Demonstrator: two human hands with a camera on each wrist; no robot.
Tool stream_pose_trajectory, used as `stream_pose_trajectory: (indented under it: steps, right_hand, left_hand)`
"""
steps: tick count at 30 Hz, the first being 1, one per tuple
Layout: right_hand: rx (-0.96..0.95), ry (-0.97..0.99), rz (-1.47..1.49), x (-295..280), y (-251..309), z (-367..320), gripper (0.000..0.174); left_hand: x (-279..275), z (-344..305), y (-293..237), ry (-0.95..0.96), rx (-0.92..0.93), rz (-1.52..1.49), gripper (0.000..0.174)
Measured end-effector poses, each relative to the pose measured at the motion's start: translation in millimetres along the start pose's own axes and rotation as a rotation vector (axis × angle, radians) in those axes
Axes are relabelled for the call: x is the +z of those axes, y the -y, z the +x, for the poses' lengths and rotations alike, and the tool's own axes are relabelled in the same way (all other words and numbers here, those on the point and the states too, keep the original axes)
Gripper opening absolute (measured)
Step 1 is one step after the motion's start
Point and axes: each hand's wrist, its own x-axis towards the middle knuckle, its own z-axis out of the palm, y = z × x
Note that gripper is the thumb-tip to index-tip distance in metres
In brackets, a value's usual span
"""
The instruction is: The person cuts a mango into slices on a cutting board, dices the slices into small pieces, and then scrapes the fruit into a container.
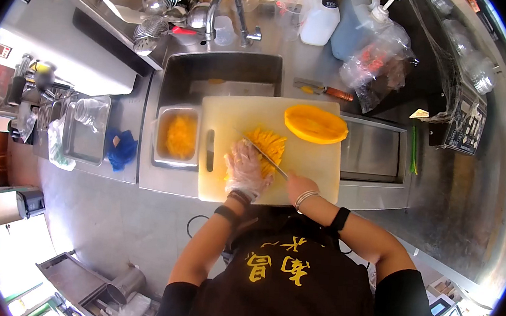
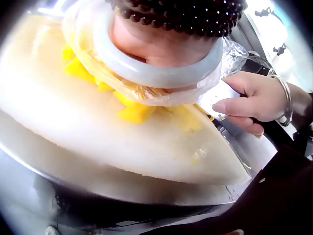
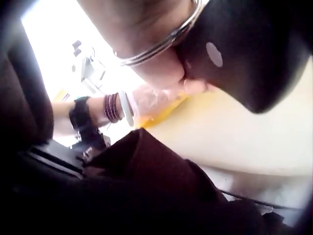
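Observation:
On the white cutting board [image 1: 227,110] lies a heap of thin orange strips [image 1: 269,144]. The gloved left hand [image 1: 248,166] rests on the strips, fingers pointing away from the body; in the left wrist view yellow pieces [image 2: 134,112] stick out beneath the clear glove. The right hand [image 1: 301,190] grips a knife [image 1: 268,159], its blade slanting across the strips beside the left fingers. In the left wrist view the right hand [image 2: 259,98] has its fingers curled. A large orange fruit half [image 1: 316,124] lies at the board's upper right.
A metal tray [image 1: 160,149] left of the board holds orange shreds [image 1: 181,136]. Behind are a sink [image 1: 170,68], a faucet [image 1: 234,1] and a peeler-like tool with a wooden handle [image 1: 338,94]. A blue cloth [image 1: 121,150] lies at left, and jugs [image 1: 320,18] stand behind.

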Motion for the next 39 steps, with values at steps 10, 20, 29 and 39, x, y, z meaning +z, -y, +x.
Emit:
stream_pose_trajectory:
  steps: [10, 20, 29, 39]
  right_hand:
    - [-0.161, -0.208, 0.060, 15.4, -8.2, 19.9, 0.017]
    - [-0.125, -0.123, 0.062, -1.3, -14.2, -14.0, 0.017]
    - [-0.086, -0.112, 0.008, 9.1, -9.2, -10.8, 0.017]
    - [0.009, -0.013, -0.024, 5.6, 6.4, 0.7, 0.016]
  left_hand:
    - [-11.7, -0.8, 2.2, 0.028, -0.014, -0.135, 0.092]
    - [11.6, -23.5, 20.9, -0.173, 0.046, -0.127, 0.091]
    - [4.4, -16.6, 15.1, -0.119, 0.030, -0.116, 0.091]
    - [8.7, -9.9, 14.2, -0.117, 0.034, -0.118, 0.090]
